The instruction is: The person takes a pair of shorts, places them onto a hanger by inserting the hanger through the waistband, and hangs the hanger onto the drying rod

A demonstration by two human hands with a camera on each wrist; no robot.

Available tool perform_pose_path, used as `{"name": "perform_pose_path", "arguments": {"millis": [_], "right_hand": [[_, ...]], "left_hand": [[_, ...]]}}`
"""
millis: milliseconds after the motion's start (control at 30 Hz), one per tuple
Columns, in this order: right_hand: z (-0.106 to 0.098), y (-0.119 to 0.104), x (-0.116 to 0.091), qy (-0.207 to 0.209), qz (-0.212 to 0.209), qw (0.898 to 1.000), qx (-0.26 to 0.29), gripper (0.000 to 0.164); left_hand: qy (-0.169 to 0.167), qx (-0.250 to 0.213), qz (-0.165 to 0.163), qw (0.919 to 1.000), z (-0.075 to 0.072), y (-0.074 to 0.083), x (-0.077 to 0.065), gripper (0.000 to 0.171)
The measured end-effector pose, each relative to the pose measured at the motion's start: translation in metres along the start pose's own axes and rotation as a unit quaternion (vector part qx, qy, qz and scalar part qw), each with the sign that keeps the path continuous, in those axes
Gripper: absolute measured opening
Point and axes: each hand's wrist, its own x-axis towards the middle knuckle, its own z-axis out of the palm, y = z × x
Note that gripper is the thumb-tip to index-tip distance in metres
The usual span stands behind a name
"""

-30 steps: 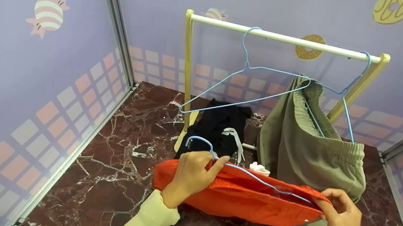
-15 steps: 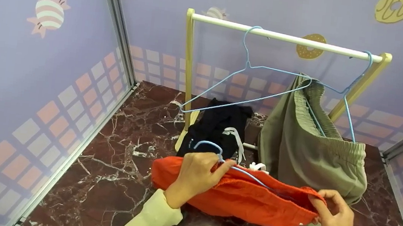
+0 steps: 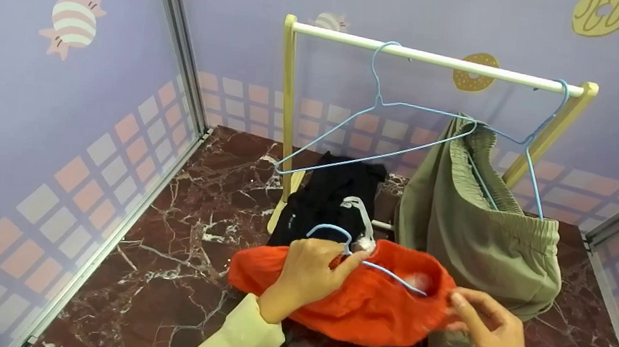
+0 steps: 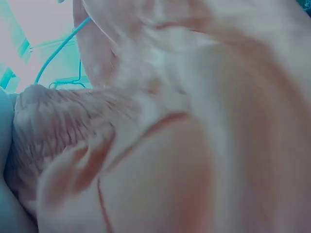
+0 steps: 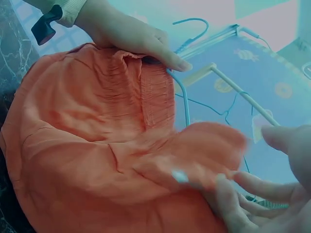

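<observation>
My left hand [image 3: 311, 268] grips a light-blue wire hanger [image 3: 385, 272] just below its hook, along with the gathered waistband of orange elastic-waist pants [image 3: 369, 320]. Inside the waist opening runs one hanger arm, its end short of the right edge. My right hand [image 3: 494, 334] is at that right edge; in the right wrist view its fingers [image 5: 262, 187] touch the fabric, while the thumb stands apart from it. The left wrist view is filled with blurred pants fabric and ribbed waistband [image 4: 63, 114]. The hanger's other arm is hidden.
Behind stands a clothes rack [image 3: 436, 58] with a bare blue hanger [image 3: 377, 103] on its bar. Olive pants [image 3: 454, 223] hang from another hanger at the right end. A black garment [image 3: 330, 193] with white drawstring lies on the marble-patterned floor [image 3: 131, 287]. Patterned walls enclose the sides.
The right side of the orange waistband has moved left and bunched up, its opening now rounder. My right hand has shifted left and its thumb has come off the fabric; the held hanger moved slightly right.
</observation>
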Motion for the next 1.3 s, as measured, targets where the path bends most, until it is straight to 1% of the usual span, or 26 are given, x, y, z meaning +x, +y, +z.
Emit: {"name": "perform_pose_path", "arguments": {"millis": [67,133,200,267,333,400,433,500,600,667,733,900,1033,1100,1200,1300], "right_hand": [[-0.001,0.003,-0.001,-0.035,-0.047,0.998,-0.03,0.025],[-0.001,0.005,-0.001,-0.053,-0.097,0.991,-0.072,0.026],[-0.001,0.007,-0.001,-0.034,-0.137,0.982,-0.122,0.028],[-0.001,0.009,0.0,0.002,-0.177,0.968,-0.179,0.031],[-0.001,0.011,0.001,0.039,-0.204,0.952,-0.224,0.037],[-0.001,0.013,0.003,0.061,-0.217,0.94,-0.256,0.044],[-0.001,0.014,0.003,0.065,-0.218,0.937,-0.265,0.047],[-0.001,0.016,0.004,0.063,-0.213,0.934,-0.279,0.054],[0.0,0.02,0.005,0.046,-0.192,0.937,-0.289,0.058],[0.002,0.021,0.005,0.037,-0.174,0.939,-0.293,0.056],[0.004,0.021,0.004,0.034,-0.159,0.941,-0.297,0.05],[0.006,0.018,0.003,0.013,-0.137,0.939,-0.314,0.034],[0.007,0.017,0.004,-0.013,-0.121,0.936,-0.33,0.034],[0.007,0.017,0.004,-0.026,-0.115,0.934,-0.338,0.039],[0.009,0.019,0.005,-0.059,-0.1,0.931,-0.346,0.046],[0.01,0.02,0.005,-0.101,-0.101,0.923,-0.359,0.046]], "left_hand": [[-0.006,-0.001,-0.011,0.9999,0.0,-0.001,0.0,0.054],[-0.011,-0.001,-0.022,0.9997,-0.001,-0.001,0.0,0.054],[-0.015,-0.004,-0.032,0.9994,-0.002,-0.002,0.0,0.055],[-0.018,-0.008,-0.038,0.9991,-0.003,-0.003,0.001,0.055],[-0.021,-0.011,-0.044,0.9988,-0.004,-0.003,0.002,0.055],[-0.025,-0.016,-0.047,0.9984,-0.005,-0.004,0.003,0.055],[-0.026,-0.019,-0.048,0.9983,-0.006,-0.004,0.003,0.055],[-0.029,-0.023,-0.051,0.998,-0.007,-0.005,0.003,0.056],[-0.032,-0.027,-0.05,0.9979,-0.008,-0.005,0.003,0.056],[-0.035,-0.027,-0.045,0.998,-0.009,-0.004,0.004,0.056],[-0.04,-0.03,-0.039,0.998,-0.01,-0.003,0.004,0.056],[-0.044,-0.039,-0.02,0.9981,-0.014,0.002,0.005,0.055],[-0.042,-0.043,-0.006,0.9982,-0.015,0.005,0.007,0.055],[-0.044,-0.046,0.0,0.998,-0.015,0.007,0.007,0.055],[-0.044,-0.052,0.012,0.9976,-0.015,0.008,0.008,0.056],[-0.039,-0.057,0.034,0.9971,-0.015,0.009,0.008,0.056]]}}
